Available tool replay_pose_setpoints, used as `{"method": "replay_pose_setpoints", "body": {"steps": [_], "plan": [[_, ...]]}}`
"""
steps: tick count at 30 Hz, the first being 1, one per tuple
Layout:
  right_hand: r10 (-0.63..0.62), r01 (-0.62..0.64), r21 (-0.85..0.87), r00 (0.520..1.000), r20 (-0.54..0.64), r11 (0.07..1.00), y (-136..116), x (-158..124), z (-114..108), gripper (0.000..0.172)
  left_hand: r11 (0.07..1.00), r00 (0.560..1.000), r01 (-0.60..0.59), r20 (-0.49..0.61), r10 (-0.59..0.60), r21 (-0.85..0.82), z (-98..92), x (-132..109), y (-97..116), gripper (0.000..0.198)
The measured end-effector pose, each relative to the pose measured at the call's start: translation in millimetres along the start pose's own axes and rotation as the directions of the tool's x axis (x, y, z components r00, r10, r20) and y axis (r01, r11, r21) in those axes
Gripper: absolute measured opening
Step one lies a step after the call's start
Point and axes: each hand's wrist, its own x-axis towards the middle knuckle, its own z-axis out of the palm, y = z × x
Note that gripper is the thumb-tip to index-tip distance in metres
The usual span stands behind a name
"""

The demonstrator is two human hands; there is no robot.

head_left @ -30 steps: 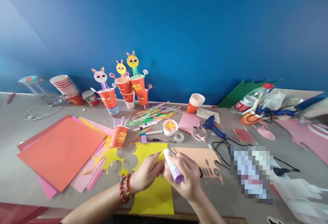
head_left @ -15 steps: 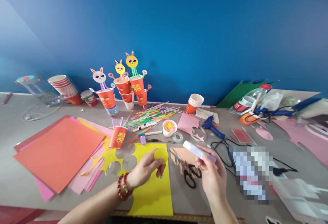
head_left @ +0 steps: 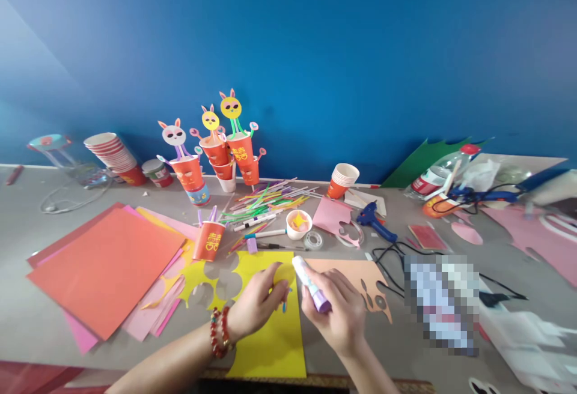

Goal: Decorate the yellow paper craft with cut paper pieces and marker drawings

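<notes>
My left hand [head_left: 252,305] pinches a yellow paper disc [head_left: 283,272] between thumb and fingers, over a yellow paper sheet [head_left: 273,349] with round holes cut from its left part. My right hand [head_left: 339,309] is wrapped round a white and purple glue stick [head_left: 310,283]. Its white end points up and left, close to the disc; whether they touch I cannot tell. Beneath the right hand lies a peach paper sheet [head_left: 367,271] with cut-outs. The black-handled scissors are hidden behind that hand.
Stacked coloured paper [head_left: 108,268] lies left. Behind it stand paper cups with rabbit faces [head_left: 187,169] and a red cup [head_left: 210,241]. Loose sticks [head_left: 265,202], a small white cup [head_left: 299,224] and a tape roll [head_left: 313,239] sit mid-table. A blue glue gun [head_left: 374,221] and its black cable [head_left: 383,250] are right.
My right hand has moved left with the glue stick, bringing its white end near the yellow disc and covering the scissors. My left hand has stayed nearly in place.
</notes>
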Motion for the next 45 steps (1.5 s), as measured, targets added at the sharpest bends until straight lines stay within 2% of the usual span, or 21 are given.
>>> {"method": "replay_pose_setpoints", "body": {"steps": [3,7,13,17,19,22,24,26,27,29,30,31,32,35,39,42,45], "plan": [[0.090,-0.091,-0.010,0.994,-0.060,0.996,4.6,-2.8,-4.9,0.032,1.000,1.000,0.007,0.010,-0.007,0.021,0.0,-0.6,-1.9,0.022],[0.180,-0.169,0.111,0.979,-0.098,0.979,0.2,-4.1,-11.5,0.026,0.999,0.999,0.034,0.019,-0.034,0.019,0.4,-0.1,-0.7,0.018],[0.109,-0.099,0.173,0.993,-0.048,0.980,-15.5,-1.2,-1.8,0.028,0.999,0.998,-0.012,0.055,0.010,0.037,0.3,1.3,6.2,0.020],[0.018,-0.018,0.081,1.000,-0.007,0.997,-11.2,-0.5,6.3,0.037,1.000,0.999,-0.002,0.043,0.002,0.000,0.4,-0.3,3.8,0.021],[0.016,-0.016,0.014,1.000,-0.008,1.000,-4.3,-0.9,6.4,0.039,1.000,0.999,0.007,0.037,-0.007,-0.010,0.8,-1.1,1.6,0.019],[0.105,-0.106,-0.020,0.993,-0.045,0.994,7.3,-4.7,1.8,0.034,1.000,1.000,0.004,0.030,-0.004,0.003,1.2,-1.4,-0.3,0.018],[0.206,-0.204,0.034,0.975,-0.077,0.978,13.7,-10.3,-2.8,0.029,1.000,0.999,0.019,0.031,-0.019,-0.007,1.1,-1.0,-0.9,0.018],[0.373,-0.355,0.143,0.919,-0.127,0.924,19.5,-16.6,-7.4,0.024,0.998,0.998,0.052,0.030,-0.051,-0.046,1.0,-0.1,-1.7,0.018],[0.482,-0.444,0.224,0.863,-0.155,0.868,22.7,-19.4,-9.4,0.022,0.995,0.998,0.065,0.029,-0.063,-0.074,0.9,0.4,-2.1,0.018],[0.681,-0.562,0.444,0.712,-0.170,0.698,30.4,-22.8,-13.4,0.025,0.988,0.997,0.074,0.033,-0.070,-0.134,1.0,1.5,-3.0,0.021],[0.748,-0.572,0.560,0.648,-0.140,0.600,35.1,-23.5,-15.6,0.027,0.984,0.997,0.071,0.036,-0.066,-0.163,1.1,2.1,-3.5,0.022],[0.786,-0.555,0.660,0.612,-0.089,0.507,40.2,-23.7,-17.9,0.029,0.980,0.997,0.065,0.041,-0.059,-0.187,1.4,2.7,-3.9,0.024],[0.797,-0.531,0.733,0.603,-0.027,0.426,45.5,-23.6,-20.5,0.029,0.977,0.998,0.059,0.044,-0.051,-0.206,1.6,3.2,-4.3,0.026],[0.752,-0.522,0.805,0.641,0.151,0.283,59.0,-23.3,-28.6,0.025,0.969,0.998,0.054,0.039,-0.046,-0.241,2.2,5.0,-6.7,0.032],[0.684,-0.549,0.805,0.677,0.271,0.225,67.8,-22.2,-35.3,0.026,0.953,0.996,0.083,-0.009,-0.089,-0.291,-0.1,8.5,-13.0,0.040],[0.658,-0.545,0.800,0.702,0.272,0.251,74.5,-19.5,-34.6,0.040,0.936,0.994,0.080,-0.042,-0.100,-0.342,-4.6,11.7,-17.0,0.040],[0.667,-0.613,0.716,0.690,0.280,0.333,86.0,-18.5,-30.1,0.050,0.932,0.995,0.059,-0.057,-0.085,-0.358,-9.3,14.3,-17.6,0.035]]}}
